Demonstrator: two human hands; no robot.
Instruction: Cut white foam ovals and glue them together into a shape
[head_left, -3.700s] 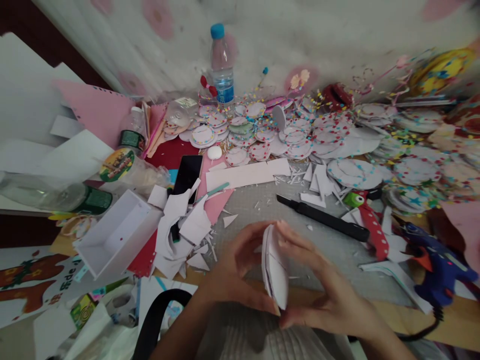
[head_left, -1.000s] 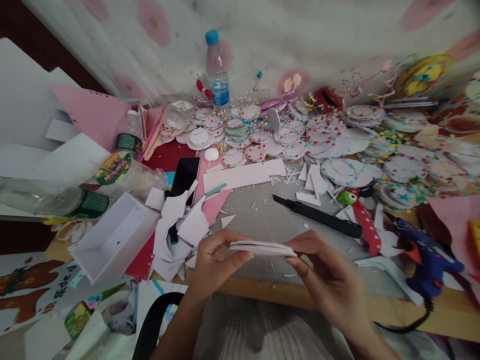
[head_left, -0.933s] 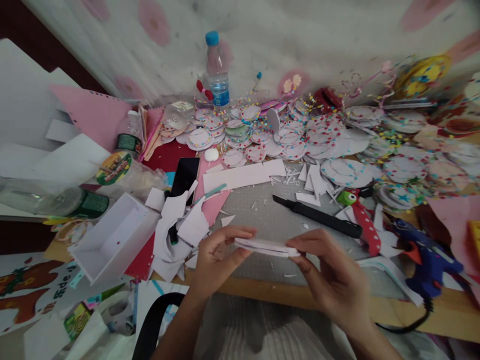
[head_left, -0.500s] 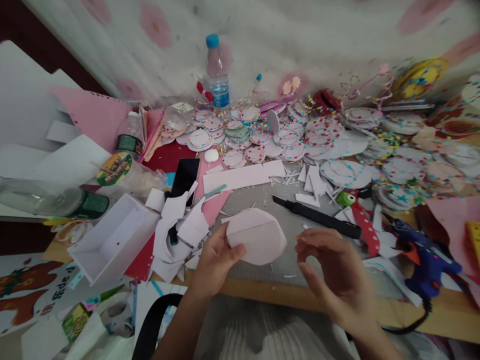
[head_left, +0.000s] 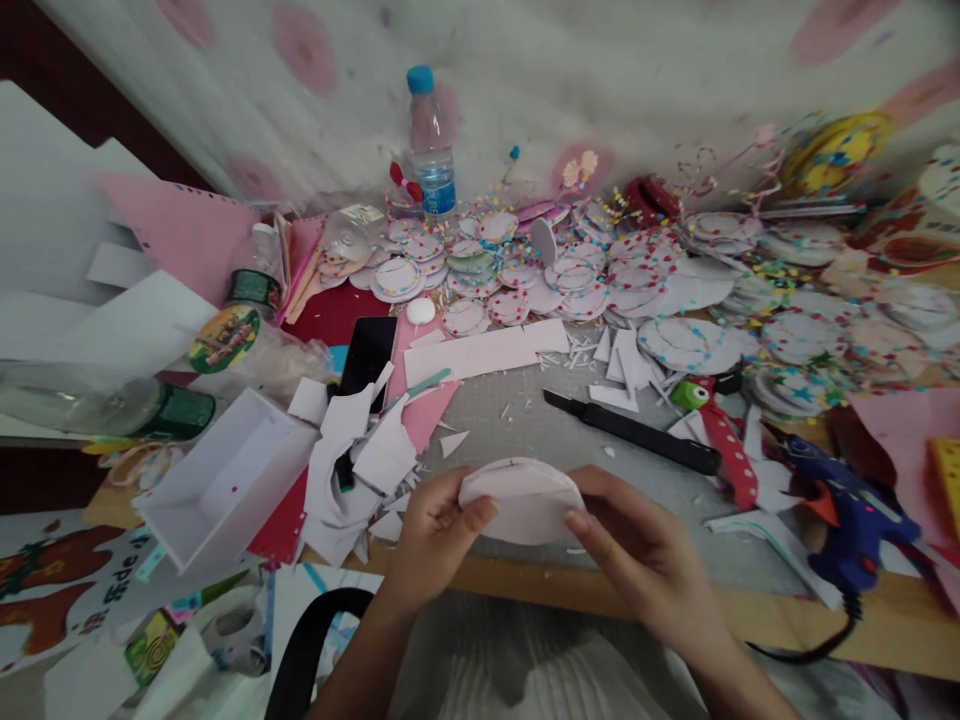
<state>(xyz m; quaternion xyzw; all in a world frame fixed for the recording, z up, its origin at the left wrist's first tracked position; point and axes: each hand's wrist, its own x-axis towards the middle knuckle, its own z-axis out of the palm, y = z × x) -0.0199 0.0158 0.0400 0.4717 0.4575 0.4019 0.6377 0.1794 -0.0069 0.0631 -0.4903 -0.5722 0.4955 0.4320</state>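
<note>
The table [head_left: 517, 588] has a gray mat [head_left: 487, 405] on it. A black cutter [head_left: 645, 435], a long white strip [head_left: 487, 352] and little paper bits [head_left: 577, 350] lie on the mat.

Two hands [head_left: 431, 535] [head_left: 649, 560], one knife [head_left: 645, 436], one glue gun [head_left: 851, 510], one phone [head_left: 369, 352], one blue-capped bottle [head_left: 433, 150], one white box [head_left: 225, 475]

Illumination dim, flat and greyish; source cannot be determined. Shadows soft, darkest on the clothing [head_left: 517, 660] at six o'clock. Faint glare on the upright bottle [head_left: 432, 150] towards twelve. Wide-angle distortion noted: lying bottle [head_left: 90, 398] at nine appears stretched. Decorated discs [head_left: 885, 340] at three are smeared. The white disc [head_left: 521, 505], below centre, reads pale, mildly soft, its outline legible.
</note>
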